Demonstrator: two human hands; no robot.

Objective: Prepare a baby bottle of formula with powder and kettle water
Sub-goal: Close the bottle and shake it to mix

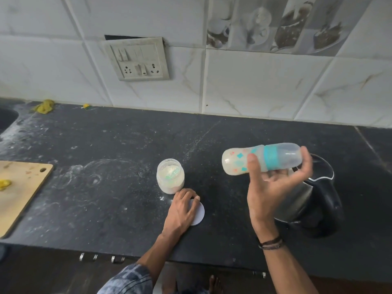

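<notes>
— What's on the black counter (pixel 106 145)?
— A kettle (pixel 318 198) at the right end. Above and in front of it the right hand (pixel 273 187) holds the bottle (pixel 261 159) on its side in the air, capped and cloudy inside, thumb across the front and fingers curled behind.
— And the powder?
— In the open jar (pixel 170 176), mid-counter. Just beside it the left hand (pixel 182 206) lies on the flat white lid (pixel 199 213), fingers curled over it.
</notes>
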